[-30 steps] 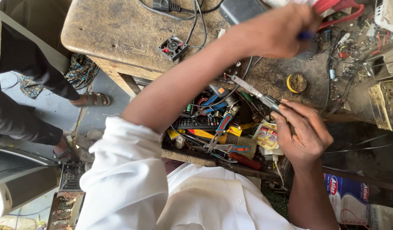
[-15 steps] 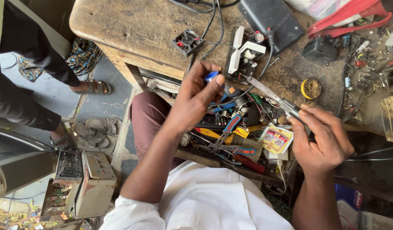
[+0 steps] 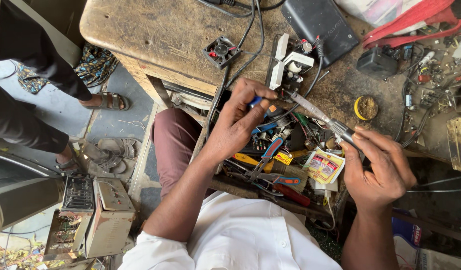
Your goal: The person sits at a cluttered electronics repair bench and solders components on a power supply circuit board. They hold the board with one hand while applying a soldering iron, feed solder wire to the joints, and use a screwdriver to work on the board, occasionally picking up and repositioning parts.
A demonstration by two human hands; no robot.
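Right hand (image 3: pixel 378 167) closed in a pen-like grip around the handle of a soldering iron (image 3: pixel 320 116); shaft runs up and left, tip meeting the fingertips of the left hand (image 3: pixel 238 122) just below a small white component (image 3: pixel 289 65). Left hand pinched shut on a small blue-handled item (image 3: pixel 255 102), too covered by the fingers to identify. Both hands hover over the open drawer (image 3: pixel 285 160), not over the desk top itself.

Edges: front edge of the desk (image 3: pixel 140 40) runs diagonally from upper left toward the drawer; left corner rounded and worn. Drawer packed to its rim with pliers (image 3: pixel 264 161), screwdrivers, a yellow packet (image 3: pixel 324 166); little free room inside. Between the two wrists there is a gap above the drawer. Cables (image 3: pixel 248 35) cross the desk from the top edge down to the working point, close beside the left hand.

Surface: scuffed, stained wood. Small black fan (image 3: pixel 221 51) near the front edge, left of the cables. Black flat device (image 3: pixel 319 27) at top centre. Yellow round tin (image 3: pixel 366 107) right of the iron's shaft, apart from it. Loose parts crowd the far right.

Room: concrete floor left of the desk; another person's sandalled foot (image 3: pixel 106 101) there, opened grey equipment cases (image 3: pixel 90 215) lower left.
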